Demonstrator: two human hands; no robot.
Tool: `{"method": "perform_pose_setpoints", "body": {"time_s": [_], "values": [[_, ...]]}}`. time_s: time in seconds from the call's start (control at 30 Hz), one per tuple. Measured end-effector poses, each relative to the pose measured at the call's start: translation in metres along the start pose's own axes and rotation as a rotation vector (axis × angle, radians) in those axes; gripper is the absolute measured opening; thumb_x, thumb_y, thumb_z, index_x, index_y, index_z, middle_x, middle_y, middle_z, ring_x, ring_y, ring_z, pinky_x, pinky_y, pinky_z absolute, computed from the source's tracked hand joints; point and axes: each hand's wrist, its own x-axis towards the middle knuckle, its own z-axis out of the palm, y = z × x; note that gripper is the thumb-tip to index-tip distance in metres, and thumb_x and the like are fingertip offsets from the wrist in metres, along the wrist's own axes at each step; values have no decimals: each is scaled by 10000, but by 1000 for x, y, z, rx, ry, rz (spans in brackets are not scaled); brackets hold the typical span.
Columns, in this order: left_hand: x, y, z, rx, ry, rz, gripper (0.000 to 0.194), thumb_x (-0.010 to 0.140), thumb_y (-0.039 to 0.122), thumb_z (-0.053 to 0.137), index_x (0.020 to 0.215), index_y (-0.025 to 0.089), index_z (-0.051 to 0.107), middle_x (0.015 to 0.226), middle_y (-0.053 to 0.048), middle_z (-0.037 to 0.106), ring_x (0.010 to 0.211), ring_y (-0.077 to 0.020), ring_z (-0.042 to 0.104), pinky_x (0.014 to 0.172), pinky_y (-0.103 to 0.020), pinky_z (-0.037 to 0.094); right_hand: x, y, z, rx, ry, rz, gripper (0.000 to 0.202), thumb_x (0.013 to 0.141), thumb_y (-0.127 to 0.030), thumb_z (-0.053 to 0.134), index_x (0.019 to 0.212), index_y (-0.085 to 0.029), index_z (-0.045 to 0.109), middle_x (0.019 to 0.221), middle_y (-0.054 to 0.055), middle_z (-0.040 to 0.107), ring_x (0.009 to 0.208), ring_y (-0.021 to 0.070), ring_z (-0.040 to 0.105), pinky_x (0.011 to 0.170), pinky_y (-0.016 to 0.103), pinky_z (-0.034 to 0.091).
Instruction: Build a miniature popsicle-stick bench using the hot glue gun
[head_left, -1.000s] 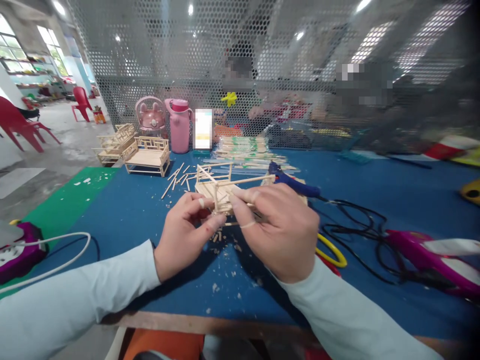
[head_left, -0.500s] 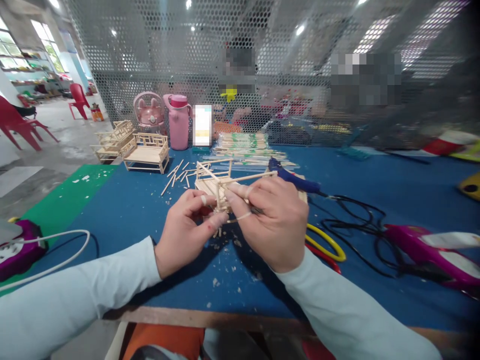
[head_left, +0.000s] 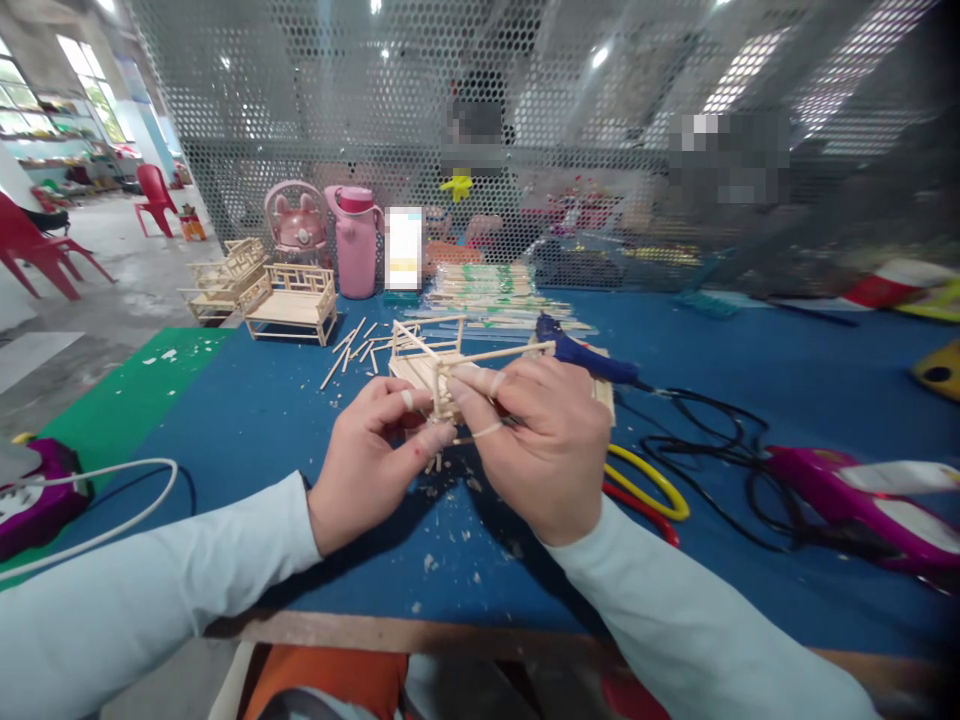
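**Little wooden seat, held at its near corner**

The seat is in the middle of the tabletop, between front and back edges. It is made of pale thin sticks: a slatted base, upright posts and slender rails, of which one reaches out towards the right edge. The left hand has its fingers clamped on the near corner. The right hand touches this corner too; whether its fingers are closed on a stick, I cannot tell. Loose sticks lie behind, towards the left edge.
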Motion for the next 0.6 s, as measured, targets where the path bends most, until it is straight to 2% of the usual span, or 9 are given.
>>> {"method": "perform_pose_setpoints", "body": {"time_s": [0.33, 0.6], "values": [[0, -2, 0, 6, 0, 59, 121, 776, 221, 675, 889, 185, 699, 838, -12, 539, 658, -85, 498, 583, -198, 426, 0, -2, 2, -17, 35, 12, 206, 817, -243, 592, 645, -179, 686, 543, -8, 566, 568, 127, 490, 631, 303, 365], [0, -3, 0, -42, 13, 25, 126, 773, 200, 676, 896, 197, 704, 840, -15, 545, 712, -104, 512, 621, -211, 437, 0, -4, 2, -48, 13, 25, 208, 840, -255, 584, 697, -174, 711, 589, 16, 640, 599, 151, 543, 649, 317, 387]]}}
